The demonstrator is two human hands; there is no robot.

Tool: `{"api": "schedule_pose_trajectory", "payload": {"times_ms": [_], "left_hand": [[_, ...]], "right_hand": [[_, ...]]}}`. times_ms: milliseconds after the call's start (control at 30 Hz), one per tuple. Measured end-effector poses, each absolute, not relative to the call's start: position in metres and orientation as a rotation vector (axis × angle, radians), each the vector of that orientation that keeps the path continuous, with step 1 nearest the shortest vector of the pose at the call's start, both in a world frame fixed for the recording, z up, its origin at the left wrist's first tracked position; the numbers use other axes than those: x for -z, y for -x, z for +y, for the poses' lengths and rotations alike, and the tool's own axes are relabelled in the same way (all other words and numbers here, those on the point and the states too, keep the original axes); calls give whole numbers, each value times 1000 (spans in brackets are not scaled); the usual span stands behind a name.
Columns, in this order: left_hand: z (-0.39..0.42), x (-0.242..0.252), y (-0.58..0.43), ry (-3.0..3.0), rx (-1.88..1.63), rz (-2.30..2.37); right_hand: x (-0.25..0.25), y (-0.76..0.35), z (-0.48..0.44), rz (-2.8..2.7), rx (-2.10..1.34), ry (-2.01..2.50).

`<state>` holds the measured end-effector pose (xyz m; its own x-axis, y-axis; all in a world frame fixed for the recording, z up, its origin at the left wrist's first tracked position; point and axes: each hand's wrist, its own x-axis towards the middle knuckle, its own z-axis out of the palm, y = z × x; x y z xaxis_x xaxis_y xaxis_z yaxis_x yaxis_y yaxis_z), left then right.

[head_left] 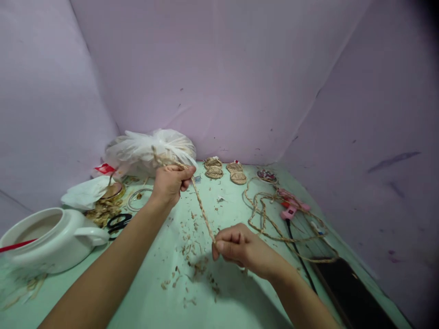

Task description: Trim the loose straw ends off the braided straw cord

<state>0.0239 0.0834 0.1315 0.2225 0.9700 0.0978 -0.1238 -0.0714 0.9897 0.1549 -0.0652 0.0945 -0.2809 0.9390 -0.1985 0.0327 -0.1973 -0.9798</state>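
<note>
A tan braided cord (202, 209) is stretched between my two hands above the table. My left hand (170, 183), farther from me, pinches it between thumb and fingers, and a frayed end sticks out to the left in front of the plastic bag. My right hand (236, 245), lower and nearer, is closed around the same cord. More cord of the same look lies in loose loops (262, 214) on the right; where it joins my right hand is hidden. Two small woven sandal shapes (214, 168) stand against the back wall.
A white teapot (51, 240), black-handled scissors (119, 222), dry fibre scraps (99, 212) and a stuffed white plastic bag (154, 148) are on the left. To the right are a pink glue gun (291, 206), a dish of beads (266, 176) and a dark flat object (346, 288). Fibre bits litter the green tabletop (151, 278).
</note>
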Motion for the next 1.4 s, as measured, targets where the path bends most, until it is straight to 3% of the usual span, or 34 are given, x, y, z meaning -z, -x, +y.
{"api": "schedule_pose_trajectory", "payload": {"times_ms": [100, 367, 633, 1067, 1233, 1400], "left_hand": [[84, -127, -24, -1518, -1194, 1050], [101, -74, -36, -1560, -743, 1348], [110, -78, -30, -1558, -949, 1322], [106, -93, -30, -1604, -1096, 1186], [112, -91, -30, -1131, -1124, 1166], [115, -96, -31, -874, -985, 1159]], "right_hand": [[-94, -150, -67, -1478, -1647, 1228], [-64, -152, -67, -1686, -1485, 1648], [-72, -156, -65, -1682, -1683, 1539], [-56, -136, -58, -681, -1896, 1009], [-55, -129, -58, -406, -2090, 833], [-53, -119, -62, -451, -1935, 1003]]}}
